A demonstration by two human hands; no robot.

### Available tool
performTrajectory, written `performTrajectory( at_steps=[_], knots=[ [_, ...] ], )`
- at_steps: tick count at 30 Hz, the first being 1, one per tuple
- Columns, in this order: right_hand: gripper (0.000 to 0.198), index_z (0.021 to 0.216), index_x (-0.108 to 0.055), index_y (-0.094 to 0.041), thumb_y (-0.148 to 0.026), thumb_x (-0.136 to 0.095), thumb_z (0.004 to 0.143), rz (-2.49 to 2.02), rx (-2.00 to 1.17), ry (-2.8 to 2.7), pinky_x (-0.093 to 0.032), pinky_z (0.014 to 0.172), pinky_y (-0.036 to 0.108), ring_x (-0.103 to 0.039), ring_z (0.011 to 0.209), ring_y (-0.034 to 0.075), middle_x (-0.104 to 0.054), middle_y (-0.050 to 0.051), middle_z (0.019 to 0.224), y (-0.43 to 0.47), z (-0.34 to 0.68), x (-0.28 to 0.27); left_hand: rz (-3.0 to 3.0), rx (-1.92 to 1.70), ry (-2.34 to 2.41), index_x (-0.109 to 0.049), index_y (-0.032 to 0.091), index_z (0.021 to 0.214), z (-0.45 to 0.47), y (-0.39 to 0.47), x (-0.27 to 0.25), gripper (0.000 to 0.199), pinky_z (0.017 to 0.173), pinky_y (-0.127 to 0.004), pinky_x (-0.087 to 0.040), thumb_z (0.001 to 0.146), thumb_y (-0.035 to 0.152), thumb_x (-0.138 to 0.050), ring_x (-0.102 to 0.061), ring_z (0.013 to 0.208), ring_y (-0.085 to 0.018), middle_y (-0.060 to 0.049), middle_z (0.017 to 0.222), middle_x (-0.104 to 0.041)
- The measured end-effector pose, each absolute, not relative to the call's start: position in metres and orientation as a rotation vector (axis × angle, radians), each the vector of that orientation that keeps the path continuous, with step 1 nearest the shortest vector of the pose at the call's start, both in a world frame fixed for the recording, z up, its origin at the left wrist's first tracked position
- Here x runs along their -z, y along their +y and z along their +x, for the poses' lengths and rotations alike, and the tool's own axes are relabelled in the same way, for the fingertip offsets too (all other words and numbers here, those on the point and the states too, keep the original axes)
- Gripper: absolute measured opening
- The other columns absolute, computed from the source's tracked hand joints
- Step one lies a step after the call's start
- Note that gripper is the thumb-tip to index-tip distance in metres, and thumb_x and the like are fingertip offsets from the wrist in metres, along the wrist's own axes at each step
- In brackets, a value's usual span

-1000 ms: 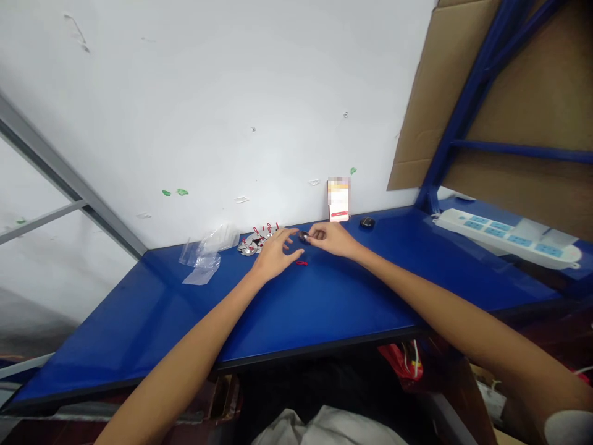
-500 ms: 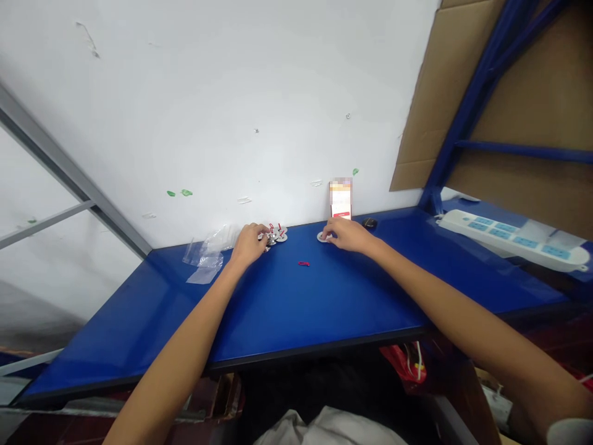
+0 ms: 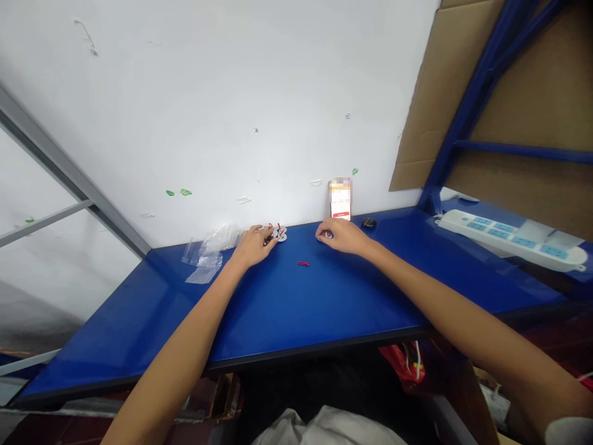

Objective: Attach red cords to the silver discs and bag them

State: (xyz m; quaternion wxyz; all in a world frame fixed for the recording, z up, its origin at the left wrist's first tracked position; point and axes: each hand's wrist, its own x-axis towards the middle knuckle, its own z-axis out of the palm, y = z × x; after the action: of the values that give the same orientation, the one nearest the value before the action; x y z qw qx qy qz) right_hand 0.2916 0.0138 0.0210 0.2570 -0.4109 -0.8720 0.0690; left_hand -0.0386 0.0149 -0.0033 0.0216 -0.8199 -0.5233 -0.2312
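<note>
A small pile of round white and silvery discs with red cords lies at the back of the blue table. Over its left part rests my left hand, palm down, thumb and fingers apart, hiding some of the discs. My right hand is at the table's back, in front of a phone, fingers curled around a round white disc that is mostly hidden by them. Between my hands, closer to me, lies a loose red cord loop.
Clear plastic bags lie left of my left hand. The phone leans on the wall, with a small black object beside it. A white power strip is at the right, near a blue metal frame.
My left hand has flattened and spread over the pile, its thumb moving right. My right fingers have curled in around the white disc, which was lying flat under the fingertips before.
</note>
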Motion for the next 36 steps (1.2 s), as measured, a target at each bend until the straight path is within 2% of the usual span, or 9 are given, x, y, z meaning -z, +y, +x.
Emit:
performTrajectory(
  at_steps=[3,6,10,14,20,24,28,32,36],
  knots=[
    [0.012,0.096,-0.079,-0.022,-0.022,-0.067,0.095,-1.093,-0.193,-2.344,-0.048,0.072,0.030,-0.069,0.090,0.022,-0.078,0.006,0.100,0.015,0.291,-0.019,-2.569,0.986,-1.688,-0.076,0.022,0.138,-0.034,0.009,-0.005,0.044,0.122,-0.052,-0.043,0.099,0.041,-0.066,-0.062,0.139,-0.038,-0.012,0.146,-0.070],
    [0.013,0.098,-0.079,-0.022,-0.022,-0.066,0.096,-1.011,-0.208,-2.297,-0.049,0.074,0.030,-0.070,0.087,0.021,-0.078,0.005,0.098,0.015,0.288,-0.016,-2.644,1.403,-1.834,-0.074,0.022,0.141,-0.020,-0.001,-0.012,0.050,0.115,-0.049,-0.052,0.094,0.038,-0.071,-0.072,0.126,-0.036,-0.011,0.139,-0.074],
    [0.016,0.107,-0.079,-0.022,-0.025,-0.065,0.099,-0.845,-0.374,-2.185,-0.055,0.079,0.032,-0.072,0.085,0.019,-0.079,0.005,0.102,0.010,0.276,-0.012,-2.857,2.038,-1.741,-0.074,0.018,0.139,0.010,-0.016,-0.013,0.056,0.107,-0.049,-0.059,0.087,0.037,-0.079,-0.070,0.128,-0.035,-0.012,0.140,-0.073],
    [0.019,0.114,-0.078,-0.022,-0.031,-0.070,0.099,-0.735,-0.486,-2.062,-0.060,0.081,0.032,-0.075,0.087,0.019,-0.081,0.005,0.102,0.004,0.262,-0.008,-2.945,2.370,-1.671,-0.076,0.016,0.134,0.032,-0.028,-0.009,0.057,0.106,-0.053,-0.061,0.083,0.039,-0.086,-0.072,0.125,-0.036,-0.014,0.137,-0.075],
    [0.019,0.114,-0.080,-0.024,-0.033,-0.073,0.099,-0.744,-0.353,-2.068,-0.060,0.080,0.032,-0.076,0.085,0.020,-0.081,0.006,0.102,0.007,0.264,-0.003,-2.979,2.465,-1.678,-0.077,0.016,0.132,0.038,-0.037,-0.010,0.058,0.110,-0.056,-0.059,0.081,0.038,-0.091,-0.072,0.126,-0.037,-0.015,0.134,-0.076],
    [0.020,0.118,-0.079,-0.026,-0.033,-0.069,0.103,-0.732,-0.077,-2.141,-0.056,0.082,0.032,-0.075,0.092,0.021,-0.081,0.005,0.104,0.005,0.268,-0.002,-2.978,2.469,-1.702,-0.074,0.014,0.133,0.044,-0.042,-0.011,0.060,0.112,-0.056,-0.058,0.081,0.037,-0.092,-0.071,0.128,-0.037,-0.016,0.132,-0.077],
    [0.020,0.117,-0.078,-0.025,-0.030,-0.060,0.108,-0.702,0.112,-2.260,-0.054,0.087,0.034,-0.074,0.101,0.022,-0.080,0.007,0.113,-0.001,0.264,-0.005,-2.910,2.532,-1.802,-0.068,0.014,0.139,0.047,-0.042,-0.010,0.064,0.111,-0.057,-0.060,0.083,0.036,-0.091,-0.075,0.120,-0.033,-0.016,0.127,-0.078],
    [0.019,0.109,-0.075,-0.023,-0.028,-0.057,0.107,-0.753,0.137,-2.371,-0.052,0.086,0.034,-0.071,0.098,0.023,-0.078,0.009,0.107,-0.006,0.261,-0.008,-2.910,2.460,-1.924,-0.070,0.013,0.136,0.047,-0.041,-0.008,0.061,0.110,-0.054,-0.061,0.082,0.035,-0.090,-0.078,0.112,-0.031,-0.014,0.117,-0.081],
    [0.009,0.103,-0.071,-0.023,-0.024,-0.063,0.098,-0.779,0.011,-2.340,-0.051,0.079,0.030,-0.069,0.091,0.020,-0.076,0.006,0.104,-0.012,0.259,-0.011,-2.877,2.375,-2.003,-0.075,0.014,0.128,0.045,-0.037,-0.002,0.050,0.104,-0.053,-0.064,0.084,0.035,-0.086,-0.080,0.103,-0.030,-0.011,0.105,-0.083]
  ],
)
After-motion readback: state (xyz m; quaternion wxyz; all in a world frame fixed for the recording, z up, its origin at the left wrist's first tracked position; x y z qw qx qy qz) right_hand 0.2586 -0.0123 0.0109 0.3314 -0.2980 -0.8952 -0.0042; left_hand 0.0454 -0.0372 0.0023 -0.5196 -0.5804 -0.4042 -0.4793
